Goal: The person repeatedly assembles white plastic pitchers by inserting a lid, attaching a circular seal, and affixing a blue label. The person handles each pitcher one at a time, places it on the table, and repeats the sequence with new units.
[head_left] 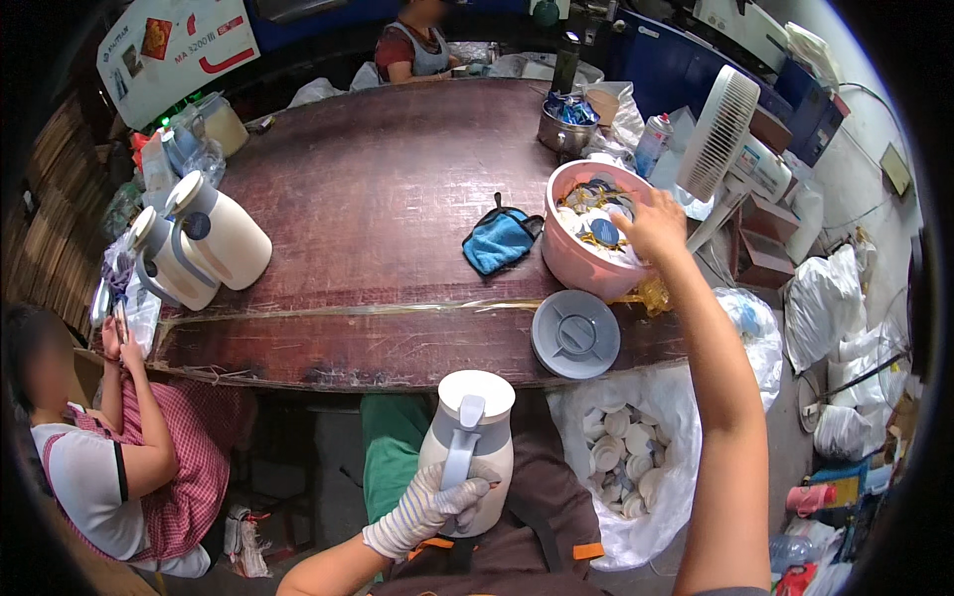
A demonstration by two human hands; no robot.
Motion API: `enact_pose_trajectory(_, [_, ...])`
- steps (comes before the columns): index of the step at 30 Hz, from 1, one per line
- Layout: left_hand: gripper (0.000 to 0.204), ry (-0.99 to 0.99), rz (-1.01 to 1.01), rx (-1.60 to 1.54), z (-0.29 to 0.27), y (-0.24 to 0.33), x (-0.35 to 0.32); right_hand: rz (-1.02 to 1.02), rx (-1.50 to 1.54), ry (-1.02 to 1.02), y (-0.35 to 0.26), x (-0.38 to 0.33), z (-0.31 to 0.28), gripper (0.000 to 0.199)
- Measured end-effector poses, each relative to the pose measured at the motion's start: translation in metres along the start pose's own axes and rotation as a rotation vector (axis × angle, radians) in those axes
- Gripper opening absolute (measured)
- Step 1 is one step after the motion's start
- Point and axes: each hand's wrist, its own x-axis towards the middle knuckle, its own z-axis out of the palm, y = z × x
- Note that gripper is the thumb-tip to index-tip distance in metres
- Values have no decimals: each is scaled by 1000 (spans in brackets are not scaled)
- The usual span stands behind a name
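My left hand (429,509), in a striped glove, is closed around the grey handle of a white insulated jug (464,442) on my lap. The jug stands nearly upright, its lid on. My bare right hand (656,226) reaches over the rim of a pink bucket (574,264). Its fingers are apart, close above the contents, and I see nothing held in them. Inside the bucket lie round tags (605,232), white and dark blue, some with gold strings. A round grey lid (575,335) lies in front of the bucket. Left of the bucket rests a blue cloth (499,240).
More white jugs (227,236) stand at the table's left. A bag of white round caps (626,447) is by my right knee. A fan (719,134) and a metal pot (566,131) are at the right. One person (104,467) sits at left, another (412,50) across.
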Motion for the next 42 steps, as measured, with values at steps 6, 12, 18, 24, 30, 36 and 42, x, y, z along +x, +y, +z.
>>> enact_pose_trajectory(6, [28, 15, 62, 52, 5, 8, 13, 106, -89, -109, 33, 20, 39, 47])
enact_pose_trajectory(12, [28, 87, 159, 90, 9, 5, 28, 70, 125, 525, 35, 8, 26, 23])
enact_pose_trajectory(18, [51, 195, 234, -85, -7, -9, 32, -75, 1552, -27, -32, -112, -34, 19])
enact_pose_trajectory(24, [33, 266, 280, -110, -15, -7, 40, -198, 1572, -987, -97, -257, 5, 16])
enact_pose_trajectory(30, [24, 333, 307, 567, -42, -5, 36, -200, 1605, -1028, -112, -267, 0, 18])
enact_pose_trajectory(36, [19, 453, 497, 129, -40, 17, 25, -17, 2261, -1009, -90, -273, -5, 16])
enact_pose_trajectory(42, [15, 388, 694, 335, -33, 20, 20, -179, 2198, -955, -107, -265, -25, 35])
